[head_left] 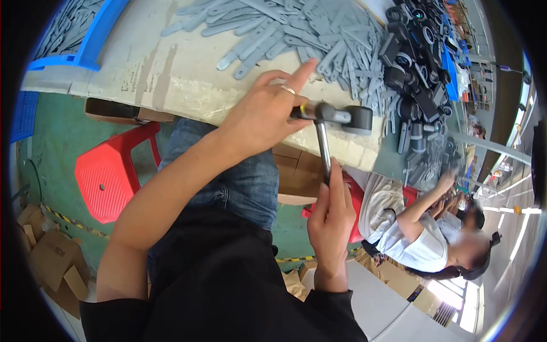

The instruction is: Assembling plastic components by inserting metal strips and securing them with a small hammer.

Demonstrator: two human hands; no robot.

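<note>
My right hand [332, 219] is closed round the silver shaft of a hammer-like tool [324, 145], held upright at the table's near edge. Its dark head meets a grey arm with a blocky black rounded end [359, 120], which sticks out to the right. My left hand [259, 117] wears a ring and points its index finger away. The other fingers curl round the left end of that piece, where black and yellow show; the grip is partly hidden. Just beyond lies a heap of flat grey metal strips [307, 34] on the worn cream tabletop [154, 62].
A blue crate [94, 43] of more strips stands at the far left. Black round-ended assemblies [419, 68] are piled to the right, where another person in white [424, 242] sits working. A red stool [108, 174] and cardboard boxes [54, 262] are on the green floor.
</note>
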